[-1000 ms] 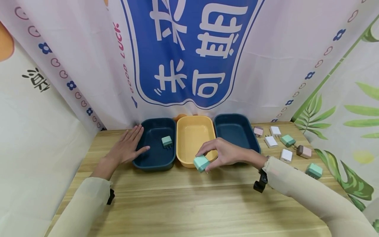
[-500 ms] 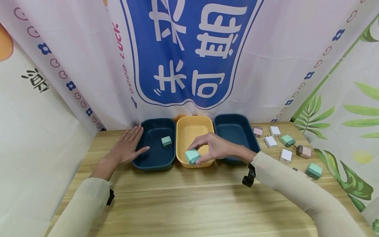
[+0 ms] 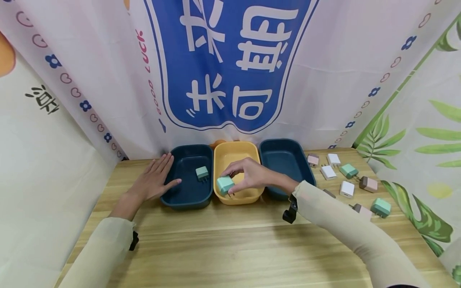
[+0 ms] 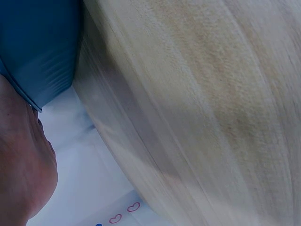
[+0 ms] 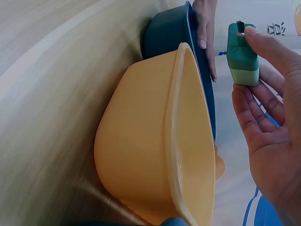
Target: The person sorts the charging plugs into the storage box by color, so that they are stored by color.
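Note:
My right hand (image 3: 250, 174) pinches a two-tone green charger plug (image 3: 225, 184) between thumb and fingers, above the yellow bin (image 3: 234, 152) near its left side. In the right wrist view the held plug (image 5: 242, 56) is raised beyond the yellow bin's rim, its metal prongs by the thumb. My left hand (image 3: 153, 176) lies with fingers straight on the left rim of the left dark blue bin (image 3: 187, 205). Inside that bin is another green charger plug (image 3: 202, 172). The left wrist view shows part of the left hand (image 4: 23, 155) against the blue bin's wall (image 4: 40, 47).
A second dark blue bin (image 3: 284, 157) stands right of the yellow one. On the wooden table (image 3: 223, 248) at the right lie white plugs (image 3: 347, 189), pink-and-brown plugs (image 3: 369, 184) and green plugs (image 3: 381, 207). A printed curtain (image 3: 317, 100) hangs behind the bins.
My right hand has carried the green charger plug leftward and slightly up, from the yellow bin's front edge to above its left side. The left hand stays on the blue bin's rim.

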Motion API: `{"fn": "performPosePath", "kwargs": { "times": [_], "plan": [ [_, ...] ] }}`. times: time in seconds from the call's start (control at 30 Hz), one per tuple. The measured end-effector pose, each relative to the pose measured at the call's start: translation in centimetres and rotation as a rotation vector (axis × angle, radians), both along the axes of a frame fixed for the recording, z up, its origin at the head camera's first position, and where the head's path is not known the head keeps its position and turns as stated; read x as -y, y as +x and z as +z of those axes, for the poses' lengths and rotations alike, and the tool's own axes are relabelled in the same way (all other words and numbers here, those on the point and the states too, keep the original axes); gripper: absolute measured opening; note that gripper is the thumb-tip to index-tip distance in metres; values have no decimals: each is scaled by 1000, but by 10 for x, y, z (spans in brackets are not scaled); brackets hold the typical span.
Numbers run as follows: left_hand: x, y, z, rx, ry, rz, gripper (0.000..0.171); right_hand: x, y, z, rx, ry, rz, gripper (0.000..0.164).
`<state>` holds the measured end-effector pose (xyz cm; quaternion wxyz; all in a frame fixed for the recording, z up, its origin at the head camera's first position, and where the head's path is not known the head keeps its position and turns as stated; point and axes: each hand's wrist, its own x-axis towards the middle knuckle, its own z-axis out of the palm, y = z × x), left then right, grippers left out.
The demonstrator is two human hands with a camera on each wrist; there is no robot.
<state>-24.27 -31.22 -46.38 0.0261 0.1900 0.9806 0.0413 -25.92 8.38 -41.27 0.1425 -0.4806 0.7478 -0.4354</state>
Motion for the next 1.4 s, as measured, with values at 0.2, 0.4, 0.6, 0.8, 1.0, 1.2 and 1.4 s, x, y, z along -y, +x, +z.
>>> {"fn": "performPosePath", "kwargs": {
  "times": [0.2,0.4,0.6,0.8,1.0,1.2,1.4],
  "plan": [
    [1,-1,-2,-2,0,1,100,11,-5,-5,-2,-10,-28,45],
    [2,-3,-3,1,-1,1,100,21,-9,-10,26,-33,-63,45],
    [2,-2,-1,12,1,1,99,31,-12,-13,44,-35,-106,47],
    [1,-1,2,13,-4,1,98,42,-17,-15,53,-39,-126,45],
    [1,-2,1,7,-2,-2,99,51,-18,-21,59,-40,-153,43],
    [0,-3,0,20,-4,0,99,58,-18,-27,80,-35,-201,42],
    [-1,-1,0,13,3,2,99,66,-19,-33,74,-19,-250,43]
  ]
}}
